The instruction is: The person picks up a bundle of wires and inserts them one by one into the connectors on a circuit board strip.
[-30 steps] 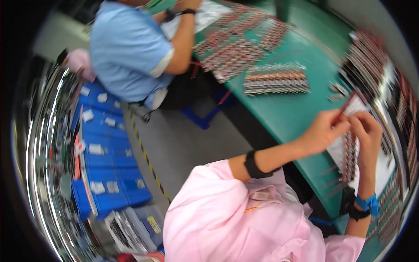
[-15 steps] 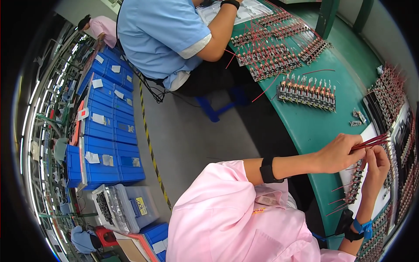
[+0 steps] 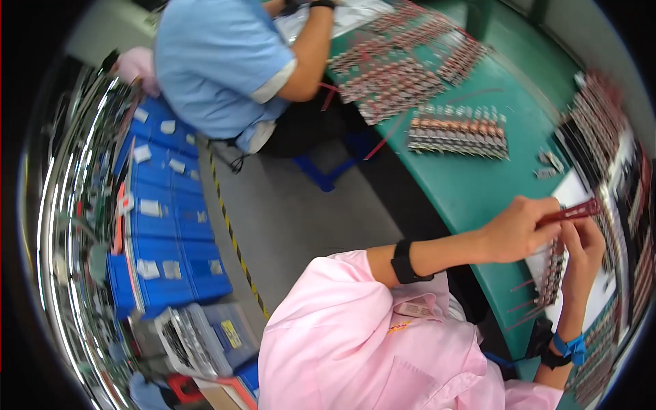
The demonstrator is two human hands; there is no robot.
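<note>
My left hand (image 3: 519, 229), with a black band at its wrist, is closed around a bundle of thin dark red wires (image 3: 572, 213). Just beside it, my right hand (image 3: 582, 249) has thumb and fingertips pinched together near the bundle. What those fingertips hold is too small and blurred to make out. A blue strap and a black band circle the right wrist. Under the hands, a strip of small circuit boards (image 3: 552, 277) lies partly hidden on a white sheet (image 3: 572, 188), with several red wires sticking out to the left.
A row of circuit boards (image 3: 458, 135) stands on the green table (image 3: 451, 188), with more wired boards (image 3: 396, 85) farther back. Small loose parts (image 3: 549, 164) lie near the sheet. Dense wired boards (image 3: 601, 113) line the right. A co-worker in blue (image 3: 219, 58) sits beyond; blue bins (image 3: 160, 205) stand left.
The view has shifted, moving the table and co-worker leftward in the picture, with some blur. The wire bundle looks more gathered and its end is lifted; both hands stay close together.
</note>
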